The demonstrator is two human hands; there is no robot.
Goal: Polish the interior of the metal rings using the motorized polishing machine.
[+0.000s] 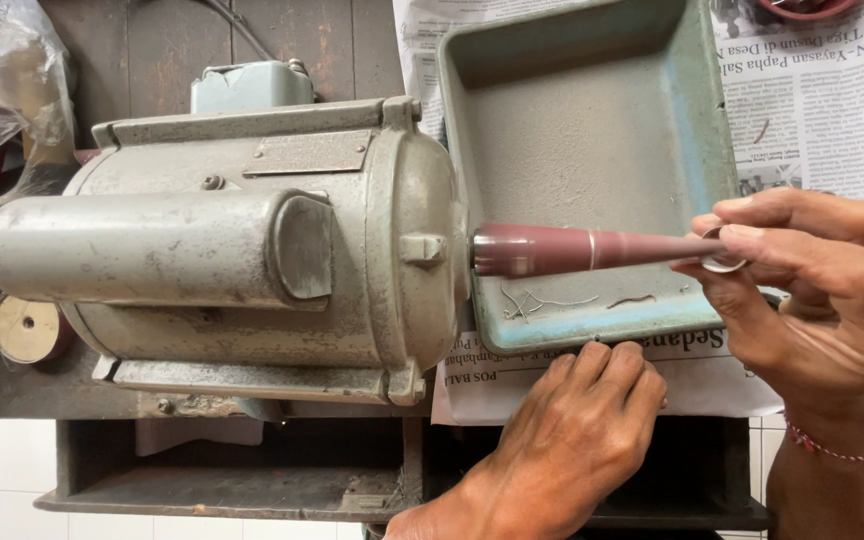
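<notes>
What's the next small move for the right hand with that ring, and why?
Probably ease the ring a little further along the tapered spindle. The right hand pinches it right at the narrow tip, so it barely sits on the sanding sleeve. The left hand rests flat by the tray.

The motor [242, 240] is dull, scuffed grey metal. The tapered spindle [582, 250] looks matt maroon abrasive. The tray [592, 150] is worn painted metal, on printed newspaper [812, 90]. The ring [722, 262] is shiny metal.
</notes>
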